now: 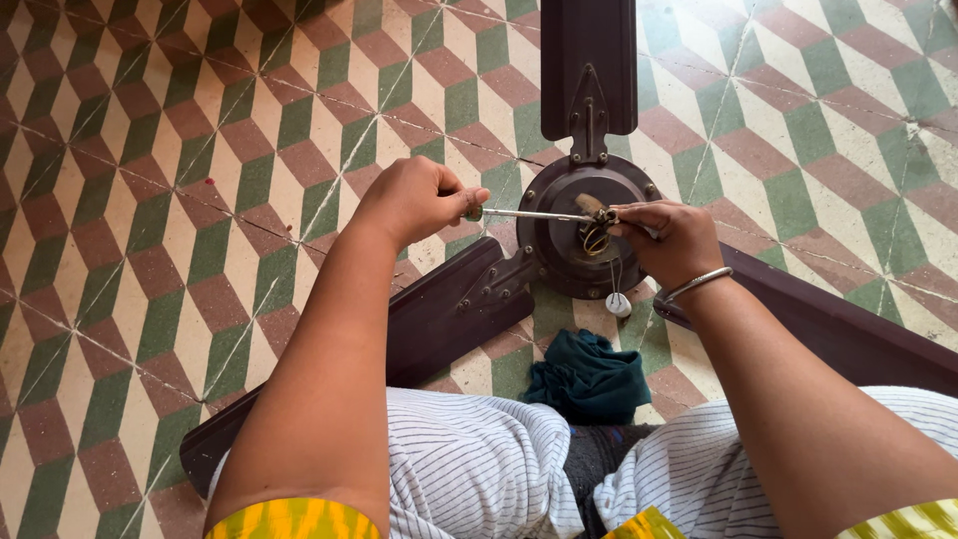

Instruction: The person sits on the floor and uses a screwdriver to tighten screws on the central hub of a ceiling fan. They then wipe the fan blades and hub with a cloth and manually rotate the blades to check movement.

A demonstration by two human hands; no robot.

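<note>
A dark brown ceiling fan lies on the tiled floor, its round motor hub in front of my knees with three blades spreading out, one pointing away from me. My left hand grips the handle of a thin screwdriver whose shaft reaches right to the hub's middle. My right hand, with a metal bangle on the wrist, pinches a bundle of wires at the hub's centre, right by the tool's tip. A small white piece dangles on a thin wire below the hub.
A dark teal cloth is bunched on the floor between my knees. Two fan blades run out left and right beside my legs. The floor is patterned in cream, green and red-brown tiles with a crack near the hub.
</note>
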